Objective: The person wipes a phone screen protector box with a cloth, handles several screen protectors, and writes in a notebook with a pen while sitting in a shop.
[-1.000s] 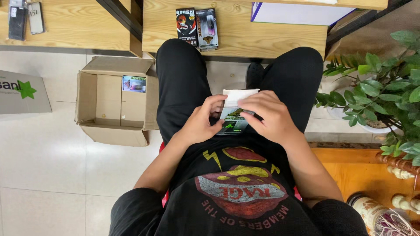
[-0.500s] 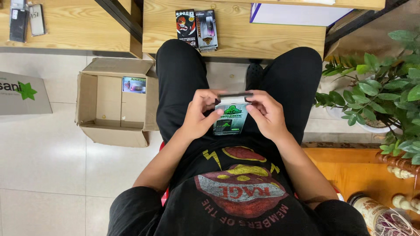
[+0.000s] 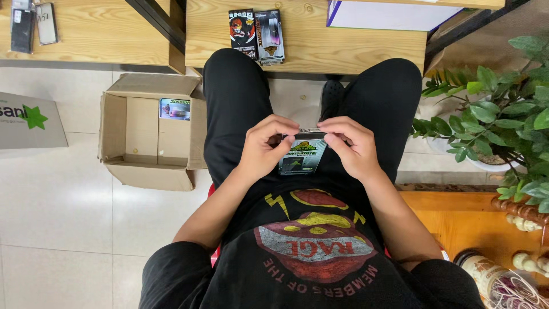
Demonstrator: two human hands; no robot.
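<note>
Small flat green-and-black packet point(image 3: 302, 155) pinched at its top edge by left hand point(image 3: 264, 147) and right hand point(image 3: 353, 146), now held lower than before, cardboard box point(image 3: 150, 133) at nine o'clock

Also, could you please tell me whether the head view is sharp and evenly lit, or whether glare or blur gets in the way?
Head view: light is soft and even, with only faint shadow under the wooden table; the small packet held by the left hand and right hand is sharp, with no motion blur; the pale floor tiles show mild sheen; the plant at the right edge looks crisp too.
</note>
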